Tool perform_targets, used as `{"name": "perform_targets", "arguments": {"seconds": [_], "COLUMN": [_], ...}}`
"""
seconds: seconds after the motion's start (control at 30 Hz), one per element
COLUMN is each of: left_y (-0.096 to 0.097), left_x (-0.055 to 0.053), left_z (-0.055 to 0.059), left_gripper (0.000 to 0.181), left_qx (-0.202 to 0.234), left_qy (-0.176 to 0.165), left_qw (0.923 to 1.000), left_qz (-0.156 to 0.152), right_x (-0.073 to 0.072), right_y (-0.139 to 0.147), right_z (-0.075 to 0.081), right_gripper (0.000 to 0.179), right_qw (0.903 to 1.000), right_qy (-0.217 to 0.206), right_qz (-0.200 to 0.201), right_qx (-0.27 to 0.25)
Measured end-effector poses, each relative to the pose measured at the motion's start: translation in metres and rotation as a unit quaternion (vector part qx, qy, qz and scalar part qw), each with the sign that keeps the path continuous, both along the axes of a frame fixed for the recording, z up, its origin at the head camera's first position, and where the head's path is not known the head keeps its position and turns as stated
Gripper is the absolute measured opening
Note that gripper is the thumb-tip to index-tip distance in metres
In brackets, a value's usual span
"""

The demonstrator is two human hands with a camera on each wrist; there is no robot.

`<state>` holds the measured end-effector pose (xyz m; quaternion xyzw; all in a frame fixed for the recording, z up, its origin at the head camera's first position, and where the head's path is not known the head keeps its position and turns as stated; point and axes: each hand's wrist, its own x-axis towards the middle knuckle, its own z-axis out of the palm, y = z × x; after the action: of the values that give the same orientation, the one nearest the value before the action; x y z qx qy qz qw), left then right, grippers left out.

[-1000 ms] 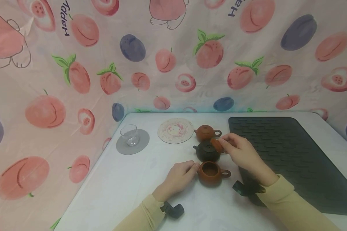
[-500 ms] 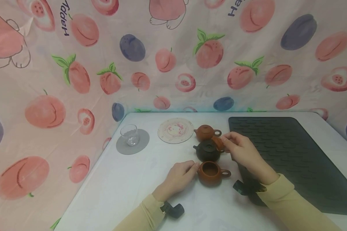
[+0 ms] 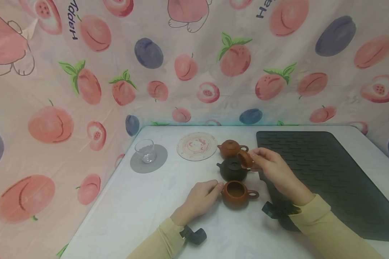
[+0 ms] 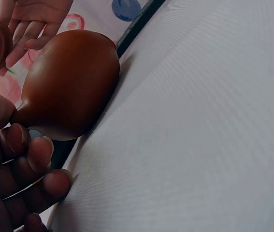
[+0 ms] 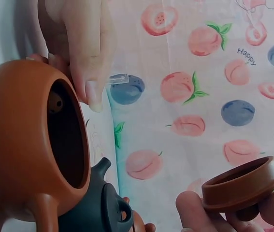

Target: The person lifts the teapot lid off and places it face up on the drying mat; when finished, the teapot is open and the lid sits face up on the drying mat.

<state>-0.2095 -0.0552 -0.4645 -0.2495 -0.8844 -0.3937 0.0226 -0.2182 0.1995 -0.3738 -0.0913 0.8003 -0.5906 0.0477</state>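
Observation:
Nearest the person stands a lidless brown teapot (image 3: 235, 200), its dark opening facing up and its handle to the right. My left hand (image 3: 201, 197) pinches its spout (image 4: 23, 112) between thumb and fingers. Up in the air, my right hand (image 3: 275, 171) holds the small brown lid (image 3: 245, 159) by its knob (image 5: 248, 212). The lid is tipped so that its hollow underside and rim show. In the head view it overlaps a black teapot (image 3: 231, 172), which has its own lid on. Inside the open pot, a strainer with holes (image 5: 55, 103) shows in the right wrist view.
Behind the black teapot sits another brown teapot (image 3: 230, 148), lidded. A round patterned mat (image 3: 197, 146) lies to its left, and farther left a clear glass (image 3: 146, 153) stands on a grey coaster (image 3: 160, 162). A large black ridged mat (image 3: 311, 172) covers the right side.
My right hand has turned the lid over the black teapot, from nearly edge-on to showing its hollow underside, and shifted it slightly right. The left hand and the teapots have stayed put.

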Motion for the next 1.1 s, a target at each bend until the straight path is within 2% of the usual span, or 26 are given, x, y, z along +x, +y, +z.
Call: {"name": "perform_targets", "arguments": {"seconds": [0.33, 0.63, 1.1], "left_y": [-0.0003, -0.0016, -0.0017], "left_x": [0.0004, 0.0017, 0.0001], "left_z": [0.001, 0.0015, 0.0018], "left_gripper": [0.044, 0.042, 0.043], "left_qx": [0.002, 0.006, 0.008], "left_qy": [-0.008, -0.015, -0.007], "left_qw": [1.0, 0.9999, 0.9999], "left_qz": [-0.003, -0.001, -0.008], "right_x": [-0.0018, -0.0053, -0.0047], "right_y": [0.0024, 0.0064, 0.008], "right_z": [-0.0032, -0.005, -0.0017], "right_gripper": [0.046, 0.05, 0.032], "right_qw": [0.9978, 0.9865, 0.9696], "right_qy": [-0.028, -0.071, -0.09], "right_qz": [0.031, 0.059, 0.085], "right_qx": [-0.052, -0.135, -0.211]}}
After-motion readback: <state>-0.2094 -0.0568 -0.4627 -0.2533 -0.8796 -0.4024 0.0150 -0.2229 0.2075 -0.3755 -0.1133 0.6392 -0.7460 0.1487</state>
